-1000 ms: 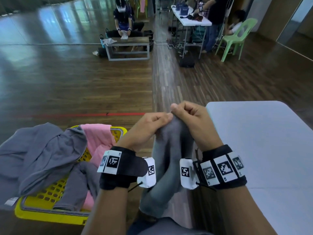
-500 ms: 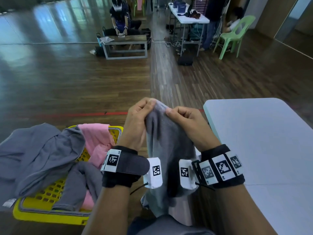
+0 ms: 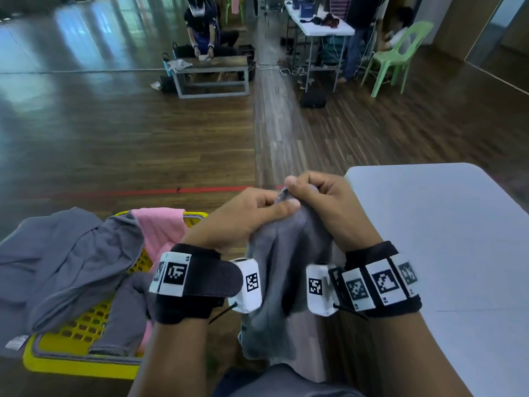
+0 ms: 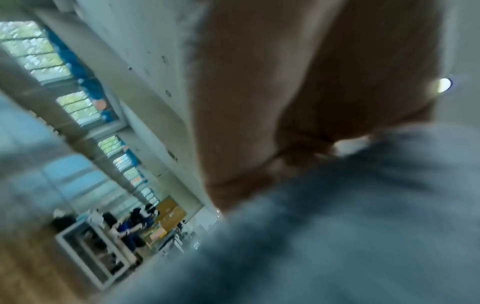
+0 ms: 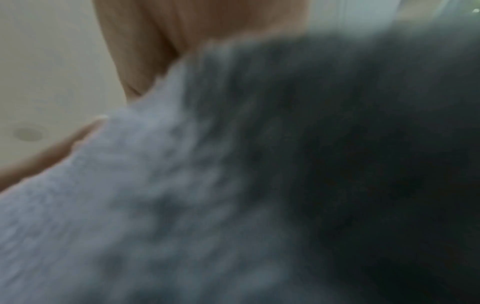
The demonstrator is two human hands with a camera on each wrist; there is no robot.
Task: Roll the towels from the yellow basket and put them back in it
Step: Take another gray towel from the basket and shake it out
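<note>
A grey towel [image 3: 282, 285] hangs between the wrists, in front of the lap, its top edge raised to 12 o'clock of the forearms. At 9 o'clock the basket [image 3: 77, 365] sits on the floor with grey cloth [image 3: 71, 262] and a pink towel [image 3: 160, 230] draped over it. At 3 o'clock is the white tabletop [image 3: 446, 239]. The left hand [image 3: 243, 216] has its grip curled tight, thumb pinching the towel's top edge. The right hand [image 3: 320, 202] pinches the same edge, just beside it. Both wrist views are blurred, filled with towel.

wrist views: blurred grey towel [image 5: 182, 195] fills frames | yellow basket [image 3: 83, 365]: mostly covered by towels | worktop [image 3: 446, 224]: cut off right
</note>
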